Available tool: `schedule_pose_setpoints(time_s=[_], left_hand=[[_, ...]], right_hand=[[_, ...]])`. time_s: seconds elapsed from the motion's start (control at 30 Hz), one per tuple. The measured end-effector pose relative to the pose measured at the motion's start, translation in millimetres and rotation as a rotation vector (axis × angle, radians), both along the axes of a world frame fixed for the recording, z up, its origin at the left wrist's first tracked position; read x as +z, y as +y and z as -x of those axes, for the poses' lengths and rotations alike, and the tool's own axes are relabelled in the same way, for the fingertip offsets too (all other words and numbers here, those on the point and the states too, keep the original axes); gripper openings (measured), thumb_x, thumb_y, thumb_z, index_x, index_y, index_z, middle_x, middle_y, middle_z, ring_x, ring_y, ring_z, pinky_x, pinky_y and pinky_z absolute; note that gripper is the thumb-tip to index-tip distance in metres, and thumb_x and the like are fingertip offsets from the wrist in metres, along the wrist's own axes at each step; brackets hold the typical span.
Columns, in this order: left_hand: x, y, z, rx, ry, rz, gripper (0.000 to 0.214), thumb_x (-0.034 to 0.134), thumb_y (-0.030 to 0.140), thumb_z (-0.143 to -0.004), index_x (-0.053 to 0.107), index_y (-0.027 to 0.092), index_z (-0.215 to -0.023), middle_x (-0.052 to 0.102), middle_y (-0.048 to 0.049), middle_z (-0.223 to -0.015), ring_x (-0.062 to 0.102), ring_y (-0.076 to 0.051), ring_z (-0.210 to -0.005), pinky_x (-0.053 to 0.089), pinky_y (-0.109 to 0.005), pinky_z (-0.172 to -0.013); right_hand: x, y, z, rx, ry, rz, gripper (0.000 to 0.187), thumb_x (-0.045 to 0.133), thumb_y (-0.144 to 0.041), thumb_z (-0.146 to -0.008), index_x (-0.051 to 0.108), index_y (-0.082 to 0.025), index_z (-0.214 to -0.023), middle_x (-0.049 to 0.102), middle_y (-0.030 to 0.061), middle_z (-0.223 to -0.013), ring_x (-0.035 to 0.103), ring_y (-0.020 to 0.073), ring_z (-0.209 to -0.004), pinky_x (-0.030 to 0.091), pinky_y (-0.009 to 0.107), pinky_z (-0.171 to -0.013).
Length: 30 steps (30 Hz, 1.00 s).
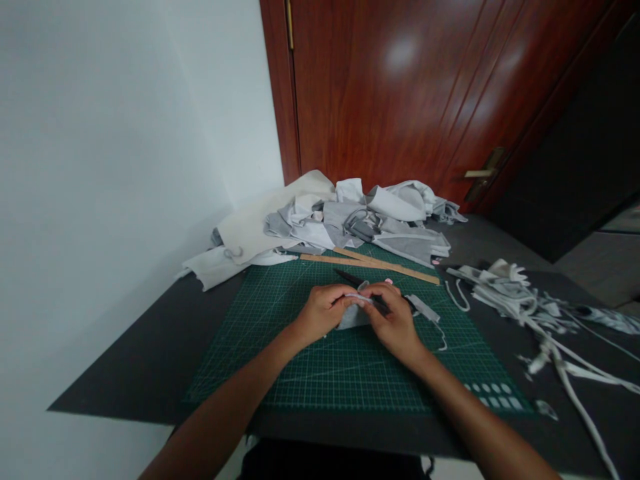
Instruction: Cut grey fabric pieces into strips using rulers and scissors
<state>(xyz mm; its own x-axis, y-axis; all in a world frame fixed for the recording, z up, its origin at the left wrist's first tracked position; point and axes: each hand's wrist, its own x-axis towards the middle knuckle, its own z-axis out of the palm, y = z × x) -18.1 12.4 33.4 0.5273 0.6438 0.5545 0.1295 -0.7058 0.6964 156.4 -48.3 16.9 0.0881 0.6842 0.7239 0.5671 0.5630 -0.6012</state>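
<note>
Over the green cutting mat (280,373), a small piece of grey fabric (354,318) is pinched along its upper edge between my two hands. My left hand (324,308) grips the edge with thumb and index finger. Close beside it, my right hand (393,317) holds the same edge from the other side. Part of the fabric hangs below the fingers. Just beyond the hands lies a dark pointed tool (349,276), partly hidden, so its kind is unclear. A grey fabric scrap (425,309) with a loose thread lies to the right of my right hand.
Two wooden rulers (410,271) cross on the mat's far part. Behind them is a heap of grey and white fabric (305,223) against the wall and door (380,93). More scraps and strips (505,290) lie on the dark table (150,360) at right.
</note>
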Motion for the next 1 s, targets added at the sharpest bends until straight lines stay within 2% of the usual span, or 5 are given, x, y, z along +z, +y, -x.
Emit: schedule_pose_setpoints(time_s=[0.1,0.3,0.57,0.73,1.0], left_hand=[[-0.9,-0.1,-0.3,-0.001,0.000,-0.006,0.014,0.065,0.026,-0.094,0.078,0.021,-0.093,0.080,-0.0029,-0.089,0.073,-0.016,-0.079,0.054,-0.025,-0.076],[-3.6,-1.0,-3.1,-0.025,-0.083,-0.023,0.012,0.067,0.026,-0.093,0.077,0.020,-0.092,0.079,-0.0046,-0.092,0.073,-0.016,-0.082,0.056,-0.026,-0.078],[-5.2,-5.9,-8.6,-0.033,-0.177,0.001,0.013,0.069,0.030,-0.093,0.076,0.019,-0.090,0.079,-0.0069,-0.094,0.074,-0.018,-0.088,0.057,-0.030,-0.084],[-5.5,-6.4,-8.0,-0.063,-0.177,0.021,0.013,0.066,0.028,-0.095,0.075,0.019,-0.091,0.079,-0.0069,-0.097,0.074,-0.018,-0.091,0.057,-0.030,-0.086],[-4.5,-8.6,-6.0,-0.029,-0.137,0.016,0.017,0.063,0.032,-0.095,0.070,0.019,-0.088,0.076,-0.0070,-0.101,0.071,-0.018,-0.093,0.055,-0.031,-0.087]], right_hand=[[-1.9,0.6,-1.2,-0.017,0.031,0.008,0.005,0.064,-0.027,-0.095,0.068,-0.027,-0.093,0.074,0.0022,-0.092,0.068,0.0235,-0.091,0.048,0.044,-0.093],[-4.1,0.4,-0.8,0.064,0.041,-0.021,0.011,0.059,-0.026,-0.098,0.068,-0.026,-0.093,0.072,0.0039,-0.092,0.068,0.0237,-0.092,0.051,0.042,-0.089],[-5.5,0.4,1.2,0.020,0.065,0.017,0.009,0.060,-0.028,-0.098,0.068,-0.026,-0.096,0.072,0.0040,-0.092,0.067,0.0237,-0.091,0.051,0.040,-0.086],[-3.6,2.0,-3.3,0.009,-0.013,0.050,0.010,0.060,-0.030,-0.098,0.069,-0.026,-0.098,0.074,0.0038,-0.093,0.068,0.0239,-0.091,0.051,0.040,-0.085],[-1.9,1.0,-7.7,-0.045,-0.241,-0.045,0.014,0.056,-0.024,-0.101,0.069,-0.027,-0.102,0.076,0.0044,-0.097,0.069,0.0246,-0.093,0.047,0.046,-0.093]])
